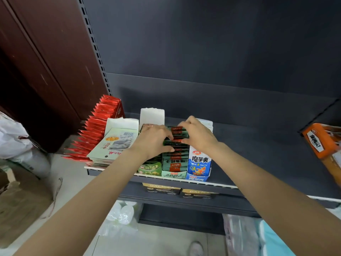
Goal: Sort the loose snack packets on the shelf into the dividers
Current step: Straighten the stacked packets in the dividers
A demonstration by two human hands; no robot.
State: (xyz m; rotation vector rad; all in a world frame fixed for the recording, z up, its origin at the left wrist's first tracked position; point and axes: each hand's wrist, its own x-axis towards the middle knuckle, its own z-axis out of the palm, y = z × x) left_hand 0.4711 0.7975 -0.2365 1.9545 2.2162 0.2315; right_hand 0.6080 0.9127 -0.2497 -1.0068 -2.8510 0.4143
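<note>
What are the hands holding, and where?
Both hands, left and right, pinch a dark green snack packet by its two short ends.

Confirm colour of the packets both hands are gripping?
Dark green packets with a red band, held between left hand and right hand; head view.

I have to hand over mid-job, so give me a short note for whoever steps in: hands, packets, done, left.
Left hand: grips the dark green packets from the left side.
Right hand: its fingers curl on the same bundle from the right, above the green box.
Shelf: red packets in a row at far left, pale flat packets stacked beside them, blue-and-white box right of the green box.
Done: those rows look filled.
Left: seat the held bundle in its box. The orange packets at far right probably need sorting too.
</note>
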